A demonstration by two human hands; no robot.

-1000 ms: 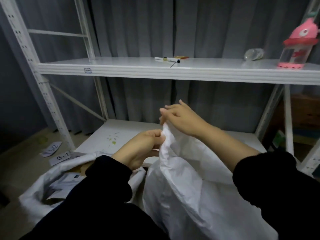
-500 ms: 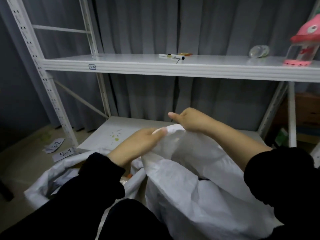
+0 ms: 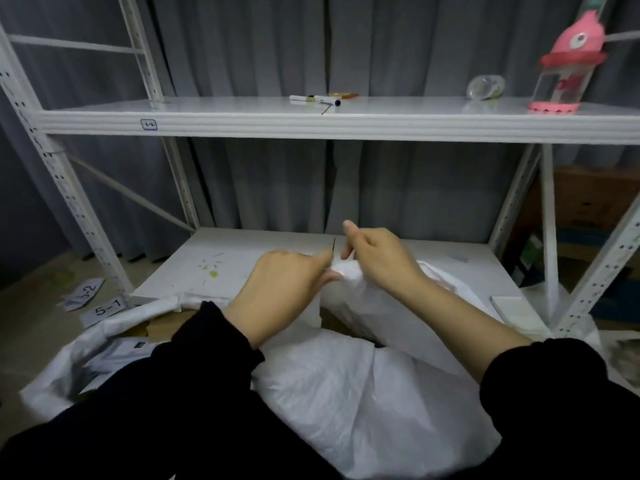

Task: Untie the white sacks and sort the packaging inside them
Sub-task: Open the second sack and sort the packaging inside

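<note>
A large white woven sack [image 3: 363,393] lies in front of me, its bunched neck raised at the centre. My left hand [image 3: 280,292] pinches the neck from the left. My right hand [image 3: 377,258] grips the same bunched top from the right, thumb sticking up. A second white sack [image 3: 69,362] sits open at the lower left, with flat cardboard and printed packaging [image 3: 138,344] showing inside. My black sleeves hide the sacks' near parts.
A white metal rack stands ahead; its lower shelf [image 3: 214,258] is just behind my hands. The upper shelf [image 3: 311,123] carries markers [image 3: 315,99], a clear bottle [image 3: 485,86] and a pink toy container [image 3: 561,64]. Paper labels [image 3: 104,308] lie on the floor at left.
The sack's neck has dropped lower and flatter. Both hands have stayed on it and moved down and slightly right; my right thumb now points up.
</note>
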